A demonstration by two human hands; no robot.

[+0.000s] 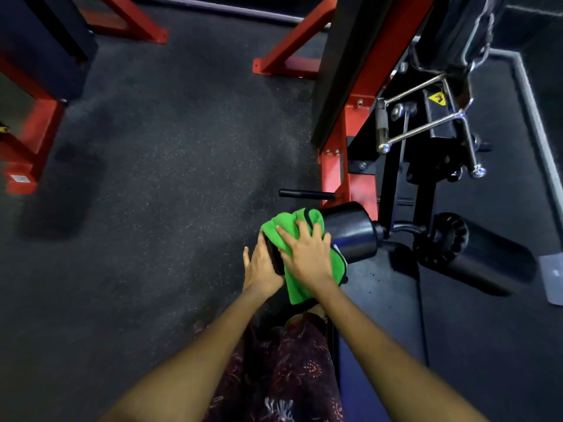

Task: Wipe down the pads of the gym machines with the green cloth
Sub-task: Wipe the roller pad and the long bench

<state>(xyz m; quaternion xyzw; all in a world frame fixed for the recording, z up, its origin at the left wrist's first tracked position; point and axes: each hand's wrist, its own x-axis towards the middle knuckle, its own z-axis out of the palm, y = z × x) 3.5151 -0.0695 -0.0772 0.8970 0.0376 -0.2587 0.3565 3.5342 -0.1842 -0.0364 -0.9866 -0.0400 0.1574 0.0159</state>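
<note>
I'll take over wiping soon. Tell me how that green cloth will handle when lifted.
The cloth is probably floppy: it drapes over the roller pad and hangs below the right hand. Likely light, since its folds look thin. It may slide on the pad's glossy surface unless pressed.

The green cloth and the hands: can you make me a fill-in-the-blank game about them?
1. The right hand presses a cloth whose colour is ____.
2. The cloth lies on a roller pad whose colour is ____.
3. The left hand rests on the pad's ____ end.
4. The frame behind the pad is painted ____.

Missing words: green; black; left; red
</note>
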